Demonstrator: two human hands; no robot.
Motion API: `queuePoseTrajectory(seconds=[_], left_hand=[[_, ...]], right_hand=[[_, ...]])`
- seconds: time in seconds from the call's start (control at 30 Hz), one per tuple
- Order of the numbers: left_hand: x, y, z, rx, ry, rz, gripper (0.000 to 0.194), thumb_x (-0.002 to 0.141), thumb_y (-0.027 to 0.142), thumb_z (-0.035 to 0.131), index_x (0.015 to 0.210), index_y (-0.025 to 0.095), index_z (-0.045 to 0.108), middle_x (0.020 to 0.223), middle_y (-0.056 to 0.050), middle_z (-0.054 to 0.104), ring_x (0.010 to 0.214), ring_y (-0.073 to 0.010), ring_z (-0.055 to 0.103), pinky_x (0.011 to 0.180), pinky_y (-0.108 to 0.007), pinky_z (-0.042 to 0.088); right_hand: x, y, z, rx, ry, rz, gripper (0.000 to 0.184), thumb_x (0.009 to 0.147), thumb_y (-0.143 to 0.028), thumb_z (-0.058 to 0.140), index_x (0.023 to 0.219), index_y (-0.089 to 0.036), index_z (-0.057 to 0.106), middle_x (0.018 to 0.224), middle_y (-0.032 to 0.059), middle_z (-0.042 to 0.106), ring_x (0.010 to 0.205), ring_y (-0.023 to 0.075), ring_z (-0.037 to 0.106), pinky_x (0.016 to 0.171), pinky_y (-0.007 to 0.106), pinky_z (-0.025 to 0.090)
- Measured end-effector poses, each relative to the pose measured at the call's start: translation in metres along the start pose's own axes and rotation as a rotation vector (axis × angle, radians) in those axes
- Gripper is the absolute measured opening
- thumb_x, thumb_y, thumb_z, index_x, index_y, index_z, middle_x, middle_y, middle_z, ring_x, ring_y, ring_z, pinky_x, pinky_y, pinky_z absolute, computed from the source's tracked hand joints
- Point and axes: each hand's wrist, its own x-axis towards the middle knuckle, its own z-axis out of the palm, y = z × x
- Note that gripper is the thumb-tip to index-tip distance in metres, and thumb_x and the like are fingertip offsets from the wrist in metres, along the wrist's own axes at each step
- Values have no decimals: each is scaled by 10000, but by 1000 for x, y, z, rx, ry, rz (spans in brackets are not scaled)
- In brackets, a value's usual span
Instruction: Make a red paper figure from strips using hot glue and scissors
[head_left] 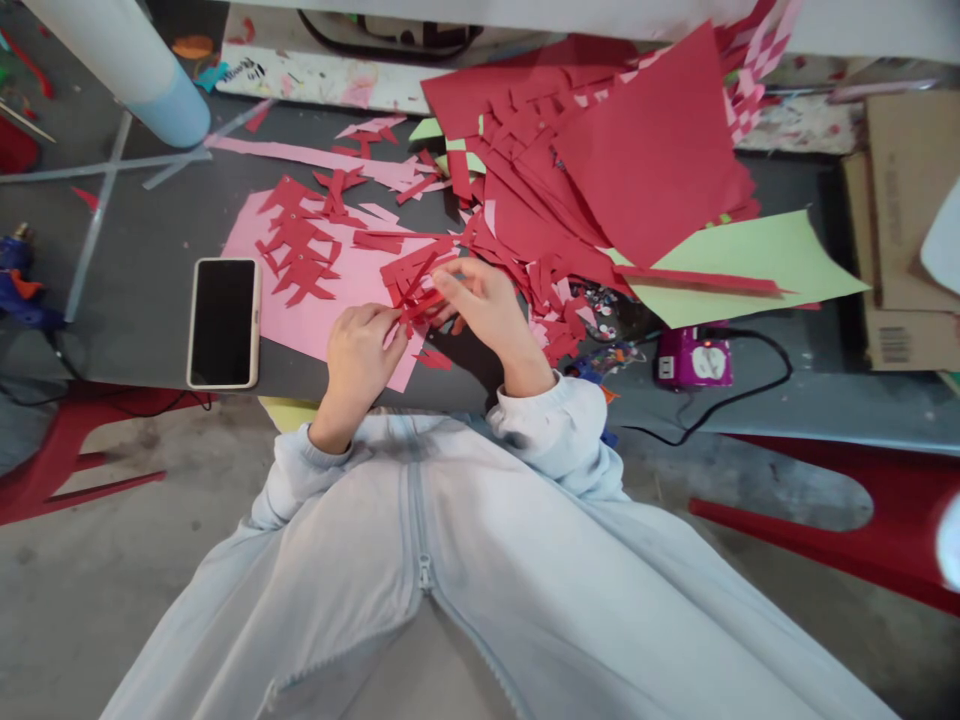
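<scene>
Head view: the left hand (356,352) and right hand (489,308), fingers pinched nearly closed, hold a thin red paper strip (418,285) between them over the pink paper sheet (294,328) on the tabletop (154,270); its long axis slants, the visible end pointing away and rightward, the near end at the left fingertips.

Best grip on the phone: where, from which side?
Probably by both long sides, near the lower end, coming from the near side: the phone lies flat, screen up, narrow across, its lower end by the front edge of the table.
</scene>
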Motion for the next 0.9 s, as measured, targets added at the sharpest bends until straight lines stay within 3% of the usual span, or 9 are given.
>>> queuePoseTrajectory(seconds=[0.07, 0.17, 0.3, 0.5, 0.73, 0.9], left_hand=[[1, 0, 0, 9, -8, -3, 239, 947, 335, 586, 1059, 204, 752, 1041, -79, 746, 948, -243, 652, 894, -393, 512], [2, 1, 1, 34, -23, -13, 237, 949, 333, 578, 1053, 216, 755, 1029, -77, 732, 932, -242, 639, 879, -396, 505], [2, 2, 4, 68, -23, 1, 263, 961, 316, 538, 1079, 217, 752, 1003, -89, 695, 918, -248, 606, 859, -412, 485], [6, 6, -1, 157, -83, 62, 342, 983, 299, 466, 1225, 239, 701, 1027, -122, 641, 959, -282, 559, 828, -437, 469], [11, 2, -1, 146, -94, 64, 327, 963, 311, 496, 1203, 217, 698, 1033, -121, 627, 968, -288, 538, 852, -433, 463], [13, -4, 0, 91, -98, 57, 334, 928, 319, 551, 1214, 234, 700, 1026, -101, 629, 964, -274, 545, 882, -430, 470]], right_hand=[[-1, -1, -2, -89, 14, -20, 377, 789, -530, 732, 995, -224, 657, 652, -7, 662, 615, 194, 691, 524, 303, 518], [0, 1, -5, -168, 14, -44, 274, 783, -315, 712, 1033, -217, 660, 654, -16, 675, 614, 189, 677, 618, 345, 557], [3, 8, -5, -140, 20, -11, 254, 782, -198, 607, 1030, -220, 660, 699, 2, 712, 601, 201, 696, 543, 339, 540], [7, 16, -1, -214, 44, 12, 202, 761, -187, 611, 952, -218, 668, 658, -6, 702, 575, 206, 694, 609, 379, 563], [5, 10, -1, -271, 78, 33, 197, 765, -199, 609, 950, -211, 676, 683, -1, 707, 521, 185, 643, 626, 383, 547], [7, 11, 0, -277, 119, -31, 176, 732, -237, 696, 905, -207, 685, 910, 53, 764, 730, 208, 683, 771, 405, 560]])
